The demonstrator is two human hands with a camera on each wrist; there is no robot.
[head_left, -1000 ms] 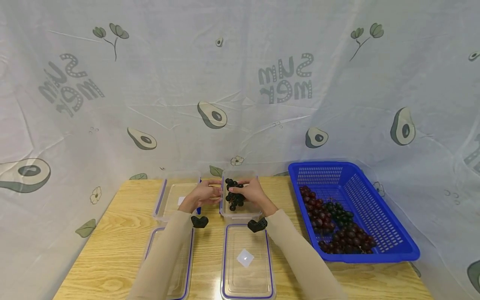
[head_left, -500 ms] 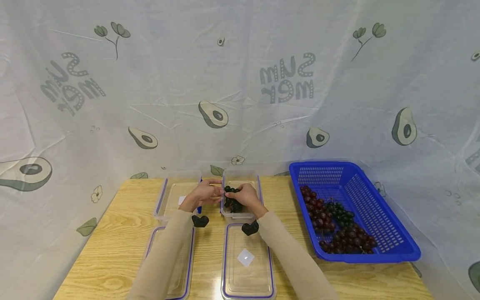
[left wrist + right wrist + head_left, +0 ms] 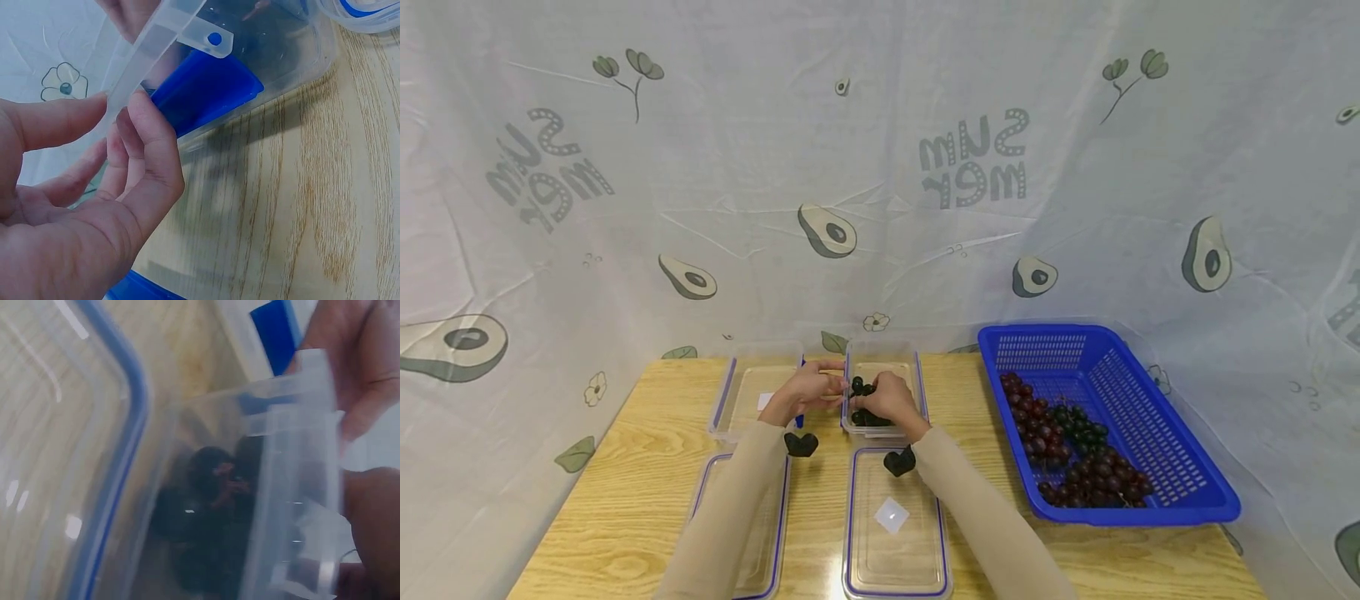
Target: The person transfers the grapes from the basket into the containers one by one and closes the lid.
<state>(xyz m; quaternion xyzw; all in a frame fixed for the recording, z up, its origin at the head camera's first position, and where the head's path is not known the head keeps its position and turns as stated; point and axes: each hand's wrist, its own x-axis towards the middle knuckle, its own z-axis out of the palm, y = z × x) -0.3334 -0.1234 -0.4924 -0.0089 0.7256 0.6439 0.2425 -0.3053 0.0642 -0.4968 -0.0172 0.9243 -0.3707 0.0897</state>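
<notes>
A bunch of dark grapes (image 3: 871, 418) lies low inside the right clear plastic container (image 3: 895, 348). My right hand (image 3: 892, 397) reaches into that container and grips the bunch, its fingertips largely hidden. Through the clear wall in the right wrist view, the grapes (image 3: 215, 550) look blurred, with reddish stems. Thumb and fingers of my left hand (image 3: 808, 387) pinch the same container's left edge, beside a blue latch (image 3: 209, 90) in the left wrist view. Just left of it stands a second clear container (image 3: 747, 379) with a white label inside.
A blue plastic basket (image 3: 1180, 433) at the right holds red grapes (image 3: 1105, 475) and some dark green ones (image 3: 1078, 425). Two clear lids with blue seals, a left lid (image 3: 767, 525) and a right lid (image 3: 895, 558), lie in front of the containers. A printed curtain (image 3: 880, 167) hangs behind the table.
My right hand has brought the bunch of dark grapes down into the right container and shifted slightly left. The left hand has kept its place at the container's edge.
</notes>
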